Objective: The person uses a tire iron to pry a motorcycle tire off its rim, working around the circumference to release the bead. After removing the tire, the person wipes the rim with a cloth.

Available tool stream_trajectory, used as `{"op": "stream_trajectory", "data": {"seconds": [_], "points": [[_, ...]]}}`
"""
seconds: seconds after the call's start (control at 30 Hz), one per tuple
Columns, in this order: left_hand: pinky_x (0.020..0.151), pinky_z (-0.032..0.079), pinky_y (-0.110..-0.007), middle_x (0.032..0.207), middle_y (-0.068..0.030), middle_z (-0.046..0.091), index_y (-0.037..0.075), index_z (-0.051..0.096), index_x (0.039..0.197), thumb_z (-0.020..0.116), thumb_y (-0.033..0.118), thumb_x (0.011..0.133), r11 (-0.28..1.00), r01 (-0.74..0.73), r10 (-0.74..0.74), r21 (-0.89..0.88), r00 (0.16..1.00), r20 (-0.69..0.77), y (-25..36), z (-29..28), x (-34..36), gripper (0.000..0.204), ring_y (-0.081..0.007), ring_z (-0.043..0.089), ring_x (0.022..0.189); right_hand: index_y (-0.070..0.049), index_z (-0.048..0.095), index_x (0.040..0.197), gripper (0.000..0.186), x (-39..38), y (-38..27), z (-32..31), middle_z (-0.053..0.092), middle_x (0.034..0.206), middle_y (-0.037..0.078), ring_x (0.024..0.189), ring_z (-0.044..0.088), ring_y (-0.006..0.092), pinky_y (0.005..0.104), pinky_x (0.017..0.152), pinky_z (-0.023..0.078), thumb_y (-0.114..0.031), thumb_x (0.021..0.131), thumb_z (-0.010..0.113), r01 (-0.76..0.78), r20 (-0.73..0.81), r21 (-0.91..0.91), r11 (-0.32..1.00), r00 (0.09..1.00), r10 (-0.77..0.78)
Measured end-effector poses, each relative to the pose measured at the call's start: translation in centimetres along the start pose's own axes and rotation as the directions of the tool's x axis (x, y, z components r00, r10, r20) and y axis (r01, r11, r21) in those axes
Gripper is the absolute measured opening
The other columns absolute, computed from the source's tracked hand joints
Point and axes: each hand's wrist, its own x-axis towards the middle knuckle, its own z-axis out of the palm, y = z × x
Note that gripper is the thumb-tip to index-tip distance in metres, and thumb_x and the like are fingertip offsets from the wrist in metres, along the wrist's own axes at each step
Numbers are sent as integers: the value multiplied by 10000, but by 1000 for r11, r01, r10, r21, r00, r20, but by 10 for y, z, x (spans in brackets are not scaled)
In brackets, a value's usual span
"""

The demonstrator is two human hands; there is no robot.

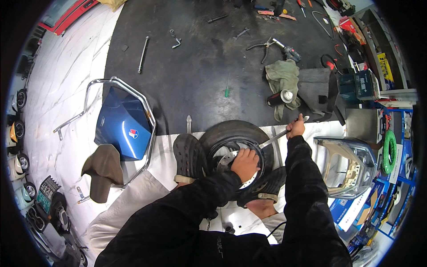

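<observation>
A scooter wheel with a black tyre [229,127] lies flat between my feet, which wear dark clogs [186,153]. My left hand [245,164] presses on the silver brake disc [227,160] at the wheel's middle, fingers bent down over it, their tips partly hidden. My right hand [296,127] is closed around a metal tyre lever [274,139], whose lower end meets the inner edge of the tyre at the rim. A second lever [278,153] lies against the tyre's right side, and another [189,123] stands out beyond the left clog.
Left of me lie a blue body panel [120,129] and a bent chrome rail [147,107]. On the black mat [191,66] are a green-handled screwdriver [227,91], pliers [265,46], a spray can [279,98] and a cloth [281,73]. A headlight unit [347,167] sits at right.
</observation>
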Motion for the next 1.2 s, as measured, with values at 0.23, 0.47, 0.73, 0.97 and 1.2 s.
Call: {"op": "stream_trajectory", "data": {"seconds": [0.23, 0.47, 0.73, 0.97, 1.2], "points": [[1380, 202, -563, 1669, -221, 478, 29, 519, 1622, 807, 368, 953, 997, -68, 69, -23, 996, 48, -11, -9, -31, 804, -437, 357, 1617, -166, 400, 793, 584, -91, -33, -15, 276, 609, -39, 486, 277, 139, 352, 469, 266, -575, 1139, 632, 169, 42, 208, 963, 983, -181], [1394, 157, -527, 1858, -126, 260, 90, 390, 1742, 833, 480, 931, 990, -60, 33, 127, 979, 202, -23, -32, -80, 1003, -364, 200, 1718, -148, 431, 808, 539, -160, -40, 44, 357, 591, -45, 443, 331, 98, 312, 423, 267, -505, 1155, 638, 385, 174, 15, 923, 908, -382], [1363, 213, -580, 1826, -156, 332, 82, 424, 1717, 736, 540, 988, 974, -48, -2, 221, 975, 220, -26, -18, -77, 915, -413, 274, 1685, 0, 659, 1017, 554, -288, -185, -2, 693, 842, 110, 819, 685, 228, 397, 790, 528, -473, 1228, 461, 897, 526, -206, 392, 439, -728], [1367, 261, -541, 1852, -169, 269, 77, 438, 1713, 692, 326, 1013, 991, 30, -78, 129, 919, 386, -38, -39, -110, 785, -427, 203, 1711, 59, 772, 839, 560, -355, -140, -111, 745, 717, 154, 670, 746, 268, 424, 697, 583, -420, 1116, 686, 652, 448, -736, 180, 669, -593], [1293, 423, -500, 1778, -212, 386, 30, 582, 1588, 697, 295, 1027, 994, 33, -72, 101, 907, 416, -49, -52, -140, 631, -437, 366, 1638, 7, 709, 1319, 388, -379, -79, -200, 715, 994, 89, 957, 700, 234, 410, 886, 604, -333, 1141, 659, 112, 352, 81, 990, 926, -134]]}}
